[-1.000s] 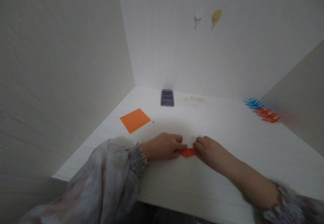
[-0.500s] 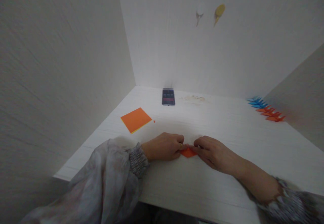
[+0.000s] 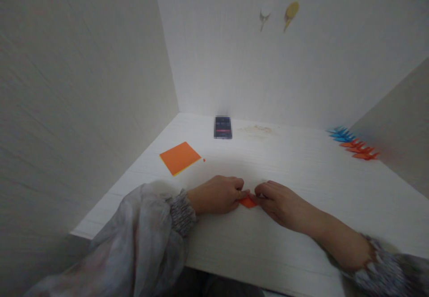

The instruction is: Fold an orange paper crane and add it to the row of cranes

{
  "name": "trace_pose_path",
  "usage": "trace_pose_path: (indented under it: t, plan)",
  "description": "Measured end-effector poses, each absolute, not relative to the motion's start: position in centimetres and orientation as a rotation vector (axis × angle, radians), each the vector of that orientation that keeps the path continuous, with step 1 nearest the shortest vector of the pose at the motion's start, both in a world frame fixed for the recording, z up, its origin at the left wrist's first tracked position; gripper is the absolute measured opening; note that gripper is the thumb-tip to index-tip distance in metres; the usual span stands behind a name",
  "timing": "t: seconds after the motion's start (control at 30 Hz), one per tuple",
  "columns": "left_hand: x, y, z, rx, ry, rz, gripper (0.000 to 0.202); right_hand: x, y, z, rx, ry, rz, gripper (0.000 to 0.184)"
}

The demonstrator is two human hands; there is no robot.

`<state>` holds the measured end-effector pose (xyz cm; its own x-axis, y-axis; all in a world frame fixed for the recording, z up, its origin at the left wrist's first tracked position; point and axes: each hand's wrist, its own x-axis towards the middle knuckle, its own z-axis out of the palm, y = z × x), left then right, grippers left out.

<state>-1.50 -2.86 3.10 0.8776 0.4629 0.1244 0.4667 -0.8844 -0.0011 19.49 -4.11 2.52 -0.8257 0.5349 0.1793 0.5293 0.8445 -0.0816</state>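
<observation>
A small folded piece of orange paper [image 3: 248,202] lies on the white table near its front, between my two hands. My left hand [image 3: 224,194] is closed at its left side, fingers pressed on the paper. From the right, my right hand [image 3: 276,201] is closed on the paper's other edge, fingertips bent against it. The fingers cover much of the paper, so its full shape is hidden. Up and to the left lies a stack of orange square paper [image 3: 180,158] with a yellow edge showing, a tiny orange scrap [image 3: 204,160] beside its corner.
Folded blue paper cranes [image 3: 341,134] and folded orange ones [image 3: 360,149] stand in a row at the right edge by the side wall. A dark pixelated device [image 3: 223,127] rests near the back wall. Two hooks, one white [image 3: 265,11], one yellow [image 3: 292,10], hang on that wall.
My right hand has shifted slightly left along the orange paper, covering a bit more of it. My left hand stays in place.
</observation>
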Motion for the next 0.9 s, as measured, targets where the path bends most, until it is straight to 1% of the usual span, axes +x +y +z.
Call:
trace_pose_path:
  t: [0.23, 0.43, 0.73, 0.9]
  plan:
    - [-1.4, -3.4, 3.6, -2.988, -0.686, -0.168, 0.031, 19.6, -4.2, 2.8, -0.804, -2.871, 0.056, 0.029]
    - [-1.4, -3.3, 3.6, -3.009, -0.728, -0.133, 0.023, 19.6, -4.3, 3.3, -0.808, -2.880, 0.191, 0.024]
    - [-1.4, -3.5, 3.7, -3.052, -0.772, -0.164, 0.025, 20.6, -4.1, 3.1, -0.785, -2.758, 0.511, 0.022]
    - [-1.4, -3.4, 3.7, -3.067, -0.814, -0.172, 0.025, 21.3, -3.9, 3.2, -0.782, -2.734, 0.540, 0.022]
